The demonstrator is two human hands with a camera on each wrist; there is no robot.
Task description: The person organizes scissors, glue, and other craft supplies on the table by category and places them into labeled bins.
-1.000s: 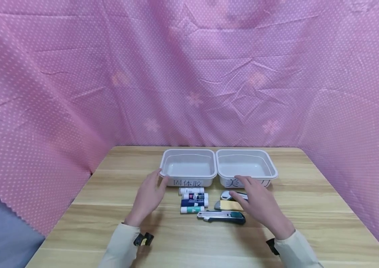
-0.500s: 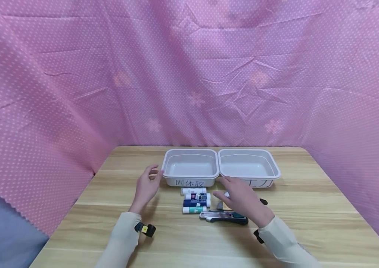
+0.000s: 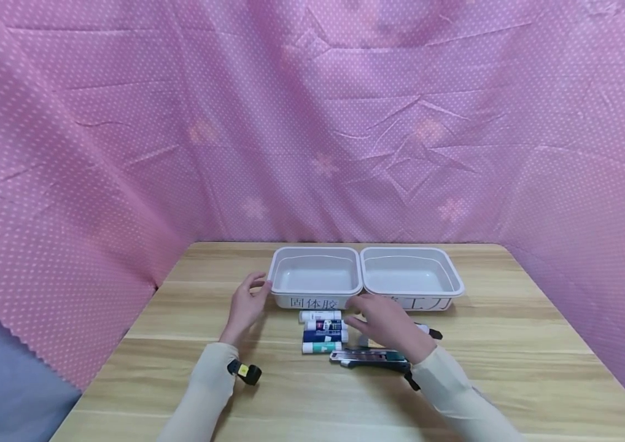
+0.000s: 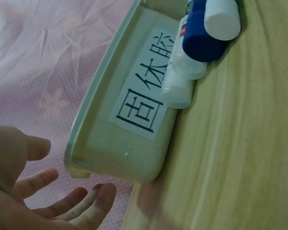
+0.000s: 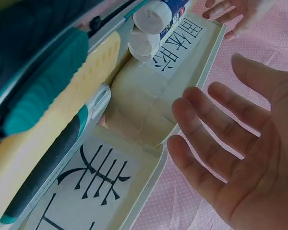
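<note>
My left hand (image 3: pixel 245 309) hovers beside the left end of a white plastic bin (image 3: pixel 315 291); the left wrist view shows its fingers (image 4: pixel 103 203) spread loosely near the bin's corner, holding nothing. My right hand (image 3: pixel 384 322) hangs over the utility knives, palm empty and fingers relaxed in the right wrist view. Several glue sticks (image 3: pixel 325 336) lie stacked in a column before the left bin. A black-and-green utility knife (image 3: pixel 364 357) lies nearest; a yellow one (image 5: pixel 62 110) and another dark one (image 5: pixel 53 172) are partly hidden by the right hand in the head view.
A second white bin (image 3: pixel 453 290) stands against the first, on its right. Both bear paper labels with large characters on their fronts. They sit toward the back of a wooden table (image 3: pixel 301 399). A pink dotted curtain (image 3: pixel 312 123) surrounds the table's back and sides.
My right hand has moved left over the knives, toward the glue sticks. The left hand has shifted slightly and stays at the left bin's end. Bins, glue sticks and knives lie as before.
</note>
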